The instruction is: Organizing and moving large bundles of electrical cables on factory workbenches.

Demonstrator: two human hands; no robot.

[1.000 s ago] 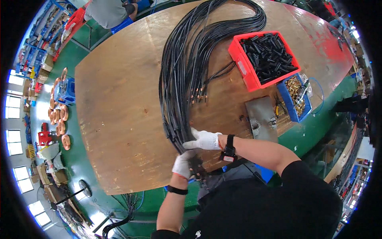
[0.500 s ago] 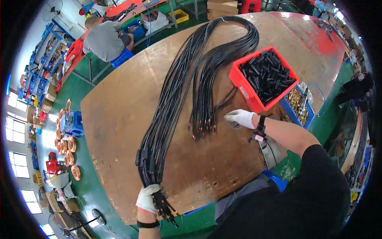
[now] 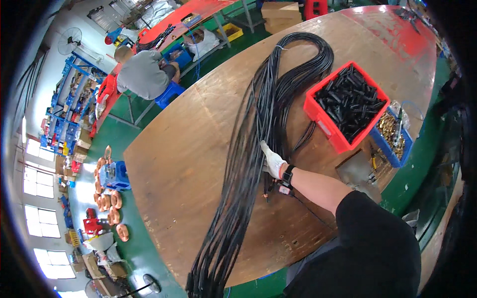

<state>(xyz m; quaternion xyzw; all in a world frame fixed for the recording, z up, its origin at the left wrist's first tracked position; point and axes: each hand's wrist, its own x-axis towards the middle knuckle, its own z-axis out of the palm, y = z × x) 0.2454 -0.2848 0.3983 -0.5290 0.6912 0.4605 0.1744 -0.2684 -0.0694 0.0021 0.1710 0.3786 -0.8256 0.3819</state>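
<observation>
A long bundle of black cables (image 3: pixel 271 92) loops across the wooden table, bound near its far bend with a thin pale tie. In a white glove, my right hand (image 3: pixel 272 160) is closed around cables at the middle of the bundle; its fingers are partly hidden. Below that hand a few copper-coloured cable ends show. The longer side of the bundle runs toward the lower edge, blurred and stretched, and leaves the picture there. My left hand is out of view.
A red bin (image 3: pixel 328 126) of black sleeves stands right of the cables. Beside it is a blue tray (image 3: pixel 397 158) of brass-coloured parts, with pliers (image 3: pixel 373 160) nearby. Another person (image 3: pixel 144 74) sits at a red table beyond. Copper coils (image 3: pixel 115 199) lie on the green floor at left.
My right hand has moved left from bare tabletop onto the cables. My left hand, which held the near cable ends, has gone below the picture, and the cables' near end has followed.
</observation>
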